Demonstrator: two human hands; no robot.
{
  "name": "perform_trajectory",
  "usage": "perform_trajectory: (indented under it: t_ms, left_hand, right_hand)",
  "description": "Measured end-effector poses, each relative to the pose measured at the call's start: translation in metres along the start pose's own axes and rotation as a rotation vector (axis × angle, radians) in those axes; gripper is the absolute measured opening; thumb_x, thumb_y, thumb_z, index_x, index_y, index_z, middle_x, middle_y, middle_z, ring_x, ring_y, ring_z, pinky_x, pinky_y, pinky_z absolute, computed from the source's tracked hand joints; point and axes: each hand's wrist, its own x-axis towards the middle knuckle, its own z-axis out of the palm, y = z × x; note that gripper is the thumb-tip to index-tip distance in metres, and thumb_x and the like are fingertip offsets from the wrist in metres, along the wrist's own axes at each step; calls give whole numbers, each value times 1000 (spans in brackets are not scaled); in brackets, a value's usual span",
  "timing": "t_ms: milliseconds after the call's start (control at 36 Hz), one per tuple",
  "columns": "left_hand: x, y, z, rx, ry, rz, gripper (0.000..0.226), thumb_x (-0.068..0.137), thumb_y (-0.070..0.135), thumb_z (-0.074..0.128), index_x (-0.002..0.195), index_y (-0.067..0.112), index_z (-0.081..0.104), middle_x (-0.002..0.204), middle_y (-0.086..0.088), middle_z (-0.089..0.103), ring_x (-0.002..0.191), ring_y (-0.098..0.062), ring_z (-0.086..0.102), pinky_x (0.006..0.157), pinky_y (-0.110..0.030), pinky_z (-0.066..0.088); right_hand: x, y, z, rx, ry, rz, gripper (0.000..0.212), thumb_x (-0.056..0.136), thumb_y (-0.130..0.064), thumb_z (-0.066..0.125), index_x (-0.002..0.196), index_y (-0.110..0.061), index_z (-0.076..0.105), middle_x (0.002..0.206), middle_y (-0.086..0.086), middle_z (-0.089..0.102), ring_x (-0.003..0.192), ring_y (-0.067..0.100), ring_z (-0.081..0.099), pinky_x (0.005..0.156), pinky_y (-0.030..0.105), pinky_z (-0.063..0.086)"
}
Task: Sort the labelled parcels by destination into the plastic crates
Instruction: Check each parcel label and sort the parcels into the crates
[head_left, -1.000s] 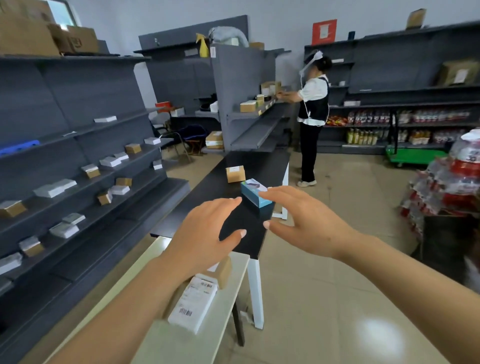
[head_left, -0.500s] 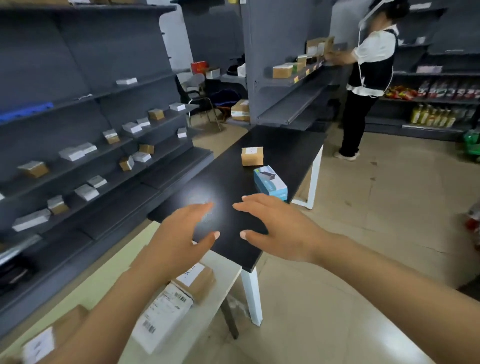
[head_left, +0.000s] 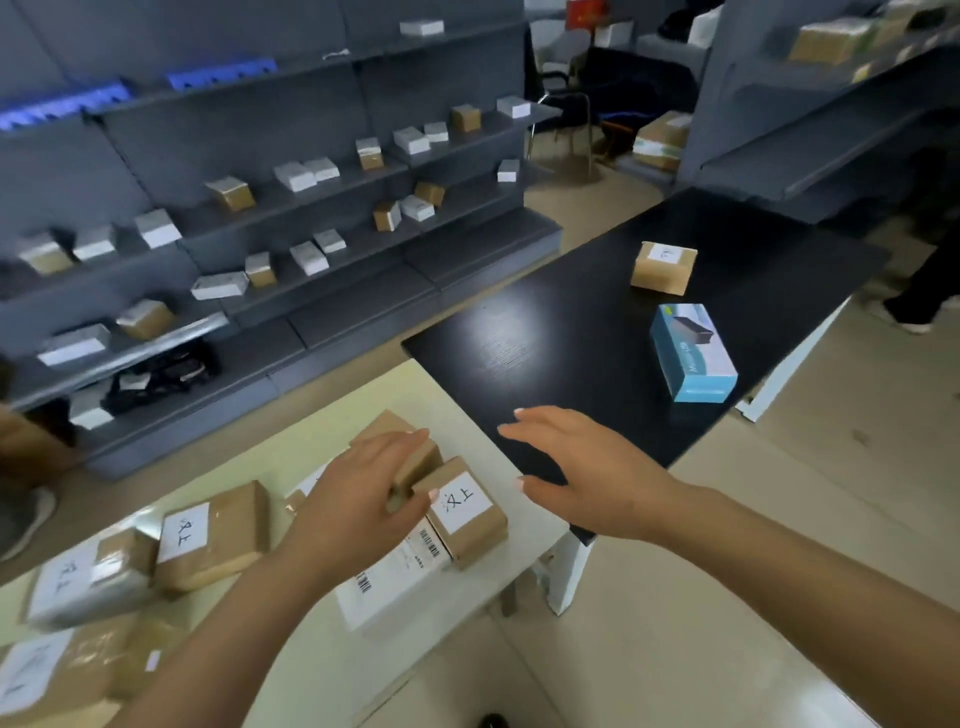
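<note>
Left hand over parcels; right hand spread.

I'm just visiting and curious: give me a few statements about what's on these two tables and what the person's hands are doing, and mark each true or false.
1. A blue box lies on the black table. True.
2. The right hand grips the blue box. False: it hovers with straight fingers above the table's near edge, holding nothing.
3. The left hand is over the brown parcels on the pale table. True.
4. The small brown parcel on the black table is stacked on the blue box. False: it sits apart from it, farther from the person.
5. The parcel by the left thumb bears a white handwritten label. True.
</note>
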Motion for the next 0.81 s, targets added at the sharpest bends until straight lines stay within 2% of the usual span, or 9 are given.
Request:
perform_trajectory:
  t_ms: [83,222,361,444,500,611,694,750,806]
  left_hand:
    - [7,-23,4,-17,-20,-51,62,92,51,54,146,29,35,147,13,40,135,-9,34,102,-18,24]
    - [17,-53,8,-35,-54,-124,62,90,49,54,145,26,39,145,8,45,132,-17,40,107,-30,32]
    - [14,-78,14,-43,-55,-219,65,86,49,54,144,20,44,141,2,51,126,-24,49,102,-35,38]
    - [12,-94,20,-48,-48,-264,67,85,52,51,144,21,43,139,2,52,125,-23,50,103,-36,39]
    - [11,-102,23,-48,-41,-290,69,83,56,44,143,22,43,138,4,52,126,-21,49,104,-36,39]
    - [13,-111,27,-46,-26,-392,67,81,48,51,141,19,46,136,0,54,123,-24,51,104,-37,38]
    - [18,-117,35,-30,-35,-473,66,84,49,52,142,19,44,139,2,52,127,-21,47,105,-34,35]
    - [23,-122,44,-30,-55,-521,65,87,48,53,145,20,41,141,3,49,129,-20,45,105,-31,34]
    - [29,-125,53,-32,-84,-577,64,91,45,55,147,21,36,145,4,44,132,-18,41,107,-30,31]
  right_hand:
    - [26,1,7,-21,-48,-19,57,97,-42,50,149,-37,27,157,-15,20,144,5,16,116,27,23]
    - [67,1,20,-10,-95,-27,58,97,-43,51,149,-38,27,156,-16,22,143,5,20,112,25,25]
    - [110,-3,37,22,-188,-58,57,96,-41,52,148,-36,29,155,-14,27,141,8,27,110,27,30]
    - [138,-11,44,21,-246,-116,54,97,-39,52,147,-35,32,154,-13,29,139,10,30,107,24,31]
    - [157,-18,48,33,-281,-169,48,97,-34,52,143,-33,37,149,-12,35,134,11,37,103,24,34]
    - [193,-30,56,27,-332,-302,38,96,-27,53,133,-28,45,137,-8,45,122,16,47,97,34,47]
    - [219,-32,72,4,-408,-381,30,93,-19,51,123,-22,51,121,-3,51,111,19,50,88,38,48]
    - [233,-27,91,-22,-469,-396,26,91,-22,52,117,-22,50,117,-1,51,113,22,49,86,37,46]
    - [247,-20,113,-78,-534,-384,39,93,-29,52,130,-19,45,132,4,46,126,27,41,96,39,41]
